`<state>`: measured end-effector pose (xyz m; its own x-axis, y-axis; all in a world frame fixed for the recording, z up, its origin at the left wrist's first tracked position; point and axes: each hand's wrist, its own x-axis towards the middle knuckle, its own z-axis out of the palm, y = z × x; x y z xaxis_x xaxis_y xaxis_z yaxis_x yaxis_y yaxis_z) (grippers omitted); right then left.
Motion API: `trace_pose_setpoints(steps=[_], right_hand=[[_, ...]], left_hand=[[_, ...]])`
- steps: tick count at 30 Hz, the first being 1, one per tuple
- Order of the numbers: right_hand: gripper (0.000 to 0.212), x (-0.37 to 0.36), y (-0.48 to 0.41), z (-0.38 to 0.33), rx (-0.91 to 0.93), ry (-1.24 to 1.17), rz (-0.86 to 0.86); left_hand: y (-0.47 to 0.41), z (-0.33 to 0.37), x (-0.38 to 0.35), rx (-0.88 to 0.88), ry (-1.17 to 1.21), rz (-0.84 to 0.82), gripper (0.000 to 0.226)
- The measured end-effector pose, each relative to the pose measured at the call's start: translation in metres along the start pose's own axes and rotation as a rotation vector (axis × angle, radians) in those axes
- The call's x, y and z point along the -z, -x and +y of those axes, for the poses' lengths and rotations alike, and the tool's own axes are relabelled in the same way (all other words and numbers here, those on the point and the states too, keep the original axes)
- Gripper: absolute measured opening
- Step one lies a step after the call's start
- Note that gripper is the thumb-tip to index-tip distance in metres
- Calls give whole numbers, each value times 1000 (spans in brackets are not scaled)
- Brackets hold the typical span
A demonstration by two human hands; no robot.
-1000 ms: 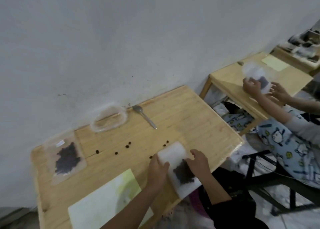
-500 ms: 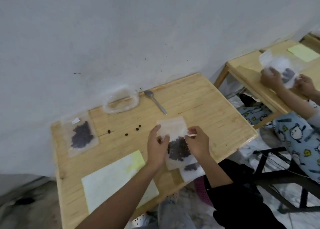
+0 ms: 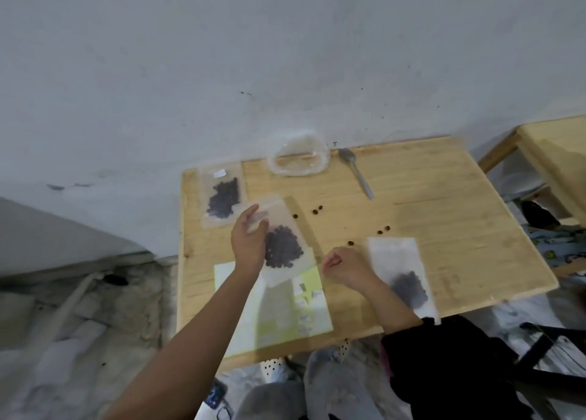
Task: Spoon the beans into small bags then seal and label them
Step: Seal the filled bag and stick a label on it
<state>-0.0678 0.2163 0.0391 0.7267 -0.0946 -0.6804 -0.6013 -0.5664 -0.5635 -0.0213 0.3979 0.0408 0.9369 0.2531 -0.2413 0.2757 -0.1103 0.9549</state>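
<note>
My left hand (image 3: pixel 249 242) pinches the top edge of a small clear bag of dark beans (image 3: pixel 283 245), held just in front of a labelled bean bag (image 3: pixel 222 197) lying at the table's far left. My right hand (image 3: pixel 345 265) rests on the table with its fingers curled and nothing visible in them. Just to its right lies a third bag (image 3: pixel 400 270), its beans gathered at the near end. A metal spoon (image 3: pixel 355 172) lies near the wall beside a crumpled clear plastic wrapper (image 3: pixel 298 159). The yellow-green label sheet (image 3: pixel 285 311) lies at the front, under my left forearm.
Several loose beans (image 3: pixel 317 211) are scattered across the middle of the wooden table (image 3: pixel 459 223). A second wooden table (image 3: pixel 558 153) stands to the right. The wall runs along the table's far edge. Dark clothing and a chair frame sit at the lower right.
My left hand has carried one bean bag to the left, toward the labelled bag. My right hand has let go and curled shut. Another bag now lies uncovered at the front right.
</note>
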Motion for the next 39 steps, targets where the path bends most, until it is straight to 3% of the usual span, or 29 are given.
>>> trace_pose_setpoints(steps=[2,5,14,16,20,24,30,39], right_hand=[[19,-11,2,9,28,148,-45],[23,-23,4,17,60,148,-25],[16,-25,-7,22,99,195,-15],[17,-16,-8,16,110,123,89],[18,13,-4,-16,187,-209,312],[10,34,4,-70,371,-266,311],[5,42,-3,-132,553,-187,283],[4,49,-20,-170,643,-50,276]], left_hand=[[0,-5,9,26,6,66,34],[1,-12,13,65,29,97,35],[1,-10,9,52,116,-18,34],[-1,-4,9,60,182,-72,35],[-5,18,10,37,244,-195,38],[-10,39,9,-1,269,-290,40],[-20,72,4,-69,245,-337,43],[-41,85,3,-72,218,-252,48]])
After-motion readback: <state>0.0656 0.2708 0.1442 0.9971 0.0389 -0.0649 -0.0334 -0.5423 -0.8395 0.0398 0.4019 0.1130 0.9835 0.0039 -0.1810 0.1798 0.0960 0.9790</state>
